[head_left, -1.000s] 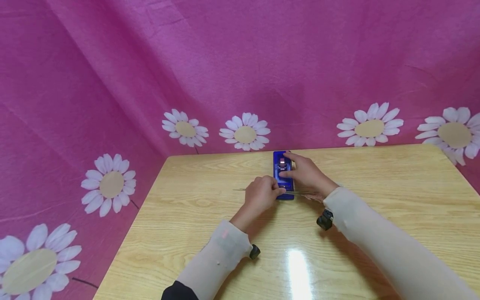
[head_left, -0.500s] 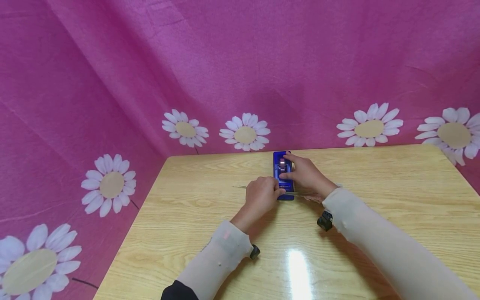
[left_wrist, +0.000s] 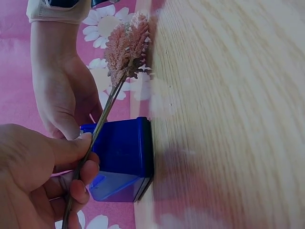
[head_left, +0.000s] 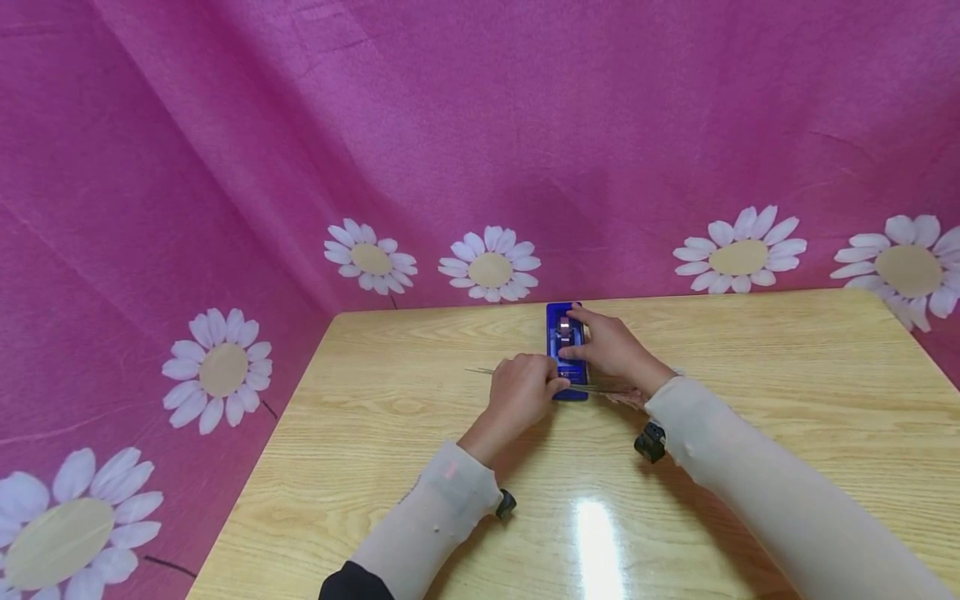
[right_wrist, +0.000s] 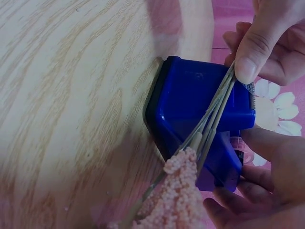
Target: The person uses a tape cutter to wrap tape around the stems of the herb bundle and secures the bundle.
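Note:
My left hand (head_left: pixel 521 387) pinches the thin stems (left_wrist: pixel 106 112) of a small bunch of dried pink flowers (left_wrist: pixel 126 47) between thumb and fingers. The stems cross just in front of a blue tape dispenser (head_left: pixel 553 321) standing on the table; their bare ends stick out to the left and the fluffy heads (right_wrist: pixel 171 191) point right, under my right wrist. My right hand (head_left: pixel 617 350) grips the dispenser from the right, thumb and fingers spread around its roll area. In the right wrist view, the dispenser's toothed cutting edge (right_wrist: pixel 253 93) shows close to my left thumb.
The wooden table (head_left: pixel 375 433) ends right behind the dispenser, against a pink cloth (head_left: pixel 480 125) printed with white daisies. More cloth hangs along the left side. Small black wrist cameras (head_left: pixel 649 442) sit under both sleeves.
The free stem ends on the left have tipped slightly toward the back of the table. Both hands and the tape dispenser stay nearly where they were.

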Available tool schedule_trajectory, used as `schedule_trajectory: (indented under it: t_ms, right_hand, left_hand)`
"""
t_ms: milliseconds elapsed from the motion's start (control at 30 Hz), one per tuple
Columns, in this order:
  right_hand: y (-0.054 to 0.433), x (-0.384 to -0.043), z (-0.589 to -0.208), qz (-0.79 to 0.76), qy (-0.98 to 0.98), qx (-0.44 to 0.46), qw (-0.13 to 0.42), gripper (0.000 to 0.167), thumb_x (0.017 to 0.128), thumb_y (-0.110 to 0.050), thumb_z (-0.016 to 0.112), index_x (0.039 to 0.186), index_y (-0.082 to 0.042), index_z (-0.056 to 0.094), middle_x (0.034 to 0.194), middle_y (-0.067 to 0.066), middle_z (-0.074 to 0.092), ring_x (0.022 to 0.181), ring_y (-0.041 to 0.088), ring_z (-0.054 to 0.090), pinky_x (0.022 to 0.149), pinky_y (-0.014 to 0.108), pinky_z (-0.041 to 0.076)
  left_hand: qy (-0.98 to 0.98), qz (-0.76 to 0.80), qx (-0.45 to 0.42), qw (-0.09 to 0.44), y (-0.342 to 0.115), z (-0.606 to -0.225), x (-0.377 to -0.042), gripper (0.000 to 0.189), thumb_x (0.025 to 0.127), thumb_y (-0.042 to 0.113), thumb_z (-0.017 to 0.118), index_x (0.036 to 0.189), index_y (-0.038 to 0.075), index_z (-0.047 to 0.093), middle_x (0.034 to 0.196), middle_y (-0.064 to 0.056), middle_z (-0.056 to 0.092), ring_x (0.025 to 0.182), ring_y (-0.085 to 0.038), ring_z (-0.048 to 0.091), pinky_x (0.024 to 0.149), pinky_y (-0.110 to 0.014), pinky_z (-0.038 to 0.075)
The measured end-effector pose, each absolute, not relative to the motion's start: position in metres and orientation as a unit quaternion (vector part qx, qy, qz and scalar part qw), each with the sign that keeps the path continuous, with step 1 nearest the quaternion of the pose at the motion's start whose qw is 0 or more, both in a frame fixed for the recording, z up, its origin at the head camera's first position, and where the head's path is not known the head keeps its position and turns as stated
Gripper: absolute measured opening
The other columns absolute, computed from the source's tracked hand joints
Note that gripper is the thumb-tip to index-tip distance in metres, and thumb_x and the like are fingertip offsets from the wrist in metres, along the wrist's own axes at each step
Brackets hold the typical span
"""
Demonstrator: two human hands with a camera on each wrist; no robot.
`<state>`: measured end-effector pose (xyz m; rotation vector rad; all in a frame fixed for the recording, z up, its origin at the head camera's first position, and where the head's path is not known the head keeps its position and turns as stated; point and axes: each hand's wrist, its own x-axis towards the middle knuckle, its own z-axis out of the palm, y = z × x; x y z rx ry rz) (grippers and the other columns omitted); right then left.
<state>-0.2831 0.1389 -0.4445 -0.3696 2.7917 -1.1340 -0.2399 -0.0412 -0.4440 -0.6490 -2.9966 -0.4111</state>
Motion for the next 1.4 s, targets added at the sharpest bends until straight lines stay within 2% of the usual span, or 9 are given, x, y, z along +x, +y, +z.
schedule_trajectory:
  t_ms: [567, 800, 1000, 1233, 1400]
  right_hand:
    - [0.140, -0.283, -0.445, -0.361, 0.923, -0.127, 0.047, 0.078, 0.094, -0.022, 0.078, 0.156, 0.004, 0.037, 0.166, 0.023, 0.024, 0.146, 0.045, 0.036, 0.118, 0.057, 0.032]
    - [0.139, -0.283, -0.447, -0.371, 0.918, -0.127, 0.051, 0.079, 0.094, -0.021, 0.078, 0.156, 0.004, 0.037, 0.166, 0.023, 0.024, 0.146, 0.045, 0.037, 0.118, 0.058, 0.032]
    - [0.138, -0.282, -0.445, -0.382, 0.915, -0.124, 0.049, 0.077, 0.094, -0.019, 0.077, 0.156, 0.003, 0.037, 0.167, 0.022, 0.023, 0.148, 0.045, 0.034, 0.119, 0.059, 0.030]
    - [0.138, -0.282, -0.446, -0.381, 0.915, -0.127, 0.049, 0.077, 0.094, -0.020, 0.077, 0.156, 0.003, 0.037, 0.167, 0.021, 0.024, 0.140, 0.042, 0.046, 0.117, 0.057, 0.034]
    - [0.138, -0.282, -0.446, -0.382, 0.915, -0.120, 0.054, 0.078, 0.095, -0.021, 0.076, 0.158, 0.001, 0.036, 0.168, 0.020, 0.024, 0.138, 0.042, 0.047, 0.116, 0.058, 0.036]
  left_hand:
    - [-0.963, -0.116, -0.240, 0.042, -0.045, -0.448, -0.241, 0.032, 0.095, 0.043, 0.072, 0.072, 0.022, 0.066, 0.061, 0.013, 0.055, 0.060, -0.009, 0.051, 0.062, -0.028, 0.034]
    - [-0.957, -0.116, -0.263, 0.052, -0.049, -0.456, -0.241, 0.028, 0.095, 0.040, 0.073, 0.076, 0.020, 0.069, 0.066, 0.010, 0.061, 0.064, -0.010, 0.055, 0.063, -0.028, 0.033]
    - [-0.953, -0.127, -0.266, 0.068, -0.052, -0.461, -0.241, 0.027, 0.095, 0.041, 0.072, 0.076, 0.021, 0.071, 0.070, 0.011, 0.065, 0.068, -0.011, 0.060, 0.064, -0.028, 0.035]
    - [-0.955, -0.149, -0.251, 0.048, -0.051, -0.454, -0.236, 0.025, 0.095, 0.041, 0.071, 0.083, 0.020, 0.074, 0.073, 0.012, 0.066, 0.070, -0.010, 0.058, 0.066, -0.028, 0.036]
    - [-0.952, -0.161, -0.257, 0.045, -0.051, -0.452, -0.234, 0.022, 0.095, 0.038, 0.073, 0.086, 0.018, 0.076, 0.076, 0.011, 0.069, 0.071, -0.009, 0.059, 0.071, -0.030, 0.043]
